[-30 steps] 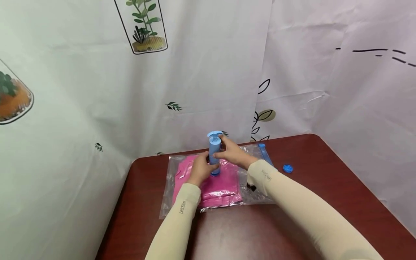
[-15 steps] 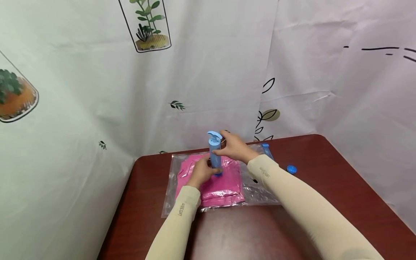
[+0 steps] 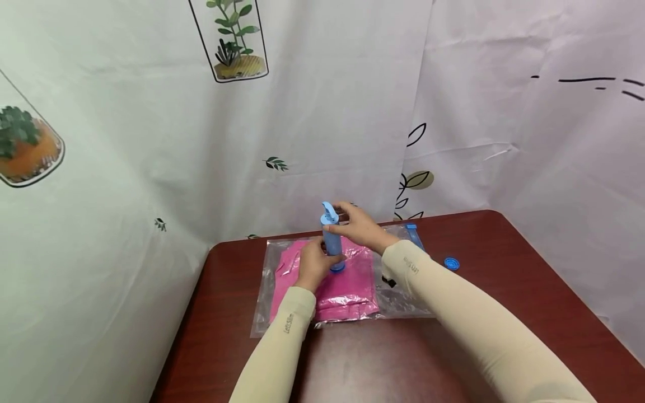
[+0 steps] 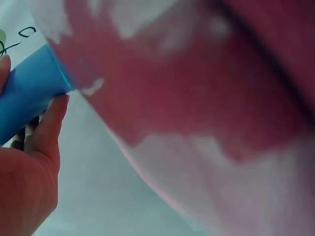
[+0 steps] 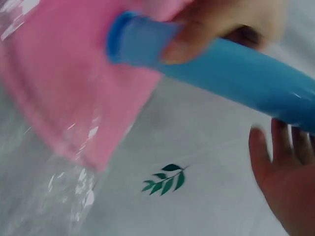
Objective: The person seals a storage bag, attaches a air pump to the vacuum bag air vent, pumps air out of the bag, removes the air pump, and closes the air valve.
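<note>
A light-blue hand pump (image 3: 332, 242) with a curved handle (image 3: 329, 211) stands nearly upright on a clear plastic bag (image 3: 403, 296). Inside the bag lies folded pink cloth (image 3: 353, 285). My left hand (image 3: 313, 263) grips the pump low on its barrel, thumb near the round base (image 5: 118, 37). Higher up, my right hand (image 3: 364, 229) holds the barrel just under the handle, its thumb across the near side and fingers behind. In the right wrist view the right fingertips (image 5: 280, 128) touch the barrel. The left wrist view shows the barrel (image 4: 29, 93) beside the left thumb.
A round blue cap (image 3: 451, 263) lies on the dark red table (image 3: 383, 358), right of the bag. The bag's blue zip strip (image 3: 415, 236) runs along its right end. White printed fabric (image 3: 322, 112) hangs close behind and at the sides of the table.
The pump's handle has turned about the barrel and now shows edge-on. My right hand has shifted slightly around the pump's top. My left hand stays low on the barrel.
</note>
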The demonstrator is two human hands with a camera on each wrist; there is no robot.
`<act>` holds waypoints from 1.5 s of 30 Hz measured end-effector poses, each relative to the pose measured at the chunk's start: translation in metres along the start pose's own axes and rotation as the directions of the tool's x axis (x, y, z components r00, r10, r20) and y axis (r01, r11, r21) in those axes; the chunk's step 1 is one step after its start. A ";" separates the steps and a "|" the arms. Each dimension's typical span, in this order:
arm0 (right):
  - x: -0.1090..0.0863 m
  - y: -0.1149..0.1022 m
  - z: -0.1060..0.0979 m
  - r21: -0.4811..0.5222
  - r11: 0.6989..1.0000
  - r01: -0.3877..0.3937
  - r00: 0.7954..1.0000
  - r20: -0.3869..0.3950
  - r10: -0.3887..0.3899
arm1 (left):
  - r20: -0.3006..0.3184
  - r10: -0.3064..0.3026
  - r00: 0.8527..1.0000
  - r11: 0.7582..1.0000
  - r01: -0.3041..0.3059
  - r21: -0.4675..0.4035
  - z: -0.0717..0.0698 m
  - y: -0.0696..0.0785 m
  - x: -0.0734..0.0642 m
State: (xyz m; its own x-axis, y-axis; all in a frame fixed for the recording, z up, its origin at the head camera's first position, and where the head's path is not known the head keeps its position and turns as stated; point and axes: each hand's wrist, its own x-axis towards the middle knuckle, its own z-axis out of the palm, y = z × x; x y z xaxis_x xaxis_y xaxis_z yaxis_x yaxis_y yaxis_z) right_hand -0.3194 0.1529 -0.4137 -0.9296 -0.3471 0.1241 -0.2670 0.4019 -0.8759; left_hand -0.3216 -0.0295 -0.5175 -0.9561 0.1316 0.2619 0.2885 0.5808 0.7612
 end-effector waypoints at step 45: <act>0.010 -0.001 -0.016 0.039 0.999 -0.026 0.999 0.045 0.025 | 0.208 -0.097 0.973 0.987 0.121 -0.108 -0.014 0.012 0.002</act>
State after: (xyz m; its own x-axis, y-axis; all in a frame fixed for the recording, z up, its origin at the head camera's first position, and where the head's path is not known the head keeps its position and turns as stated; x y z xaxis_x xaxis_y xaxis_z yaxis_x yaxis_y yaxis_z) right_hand -0.3329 0.1624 -0.4041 -0.9234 -0.3752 0.0812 -0.2323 0.3776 -0.8964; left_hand -0.3194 -0.0332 -0.4999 -0.9693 0.2392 0.0577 0.1745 0.5027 0.8467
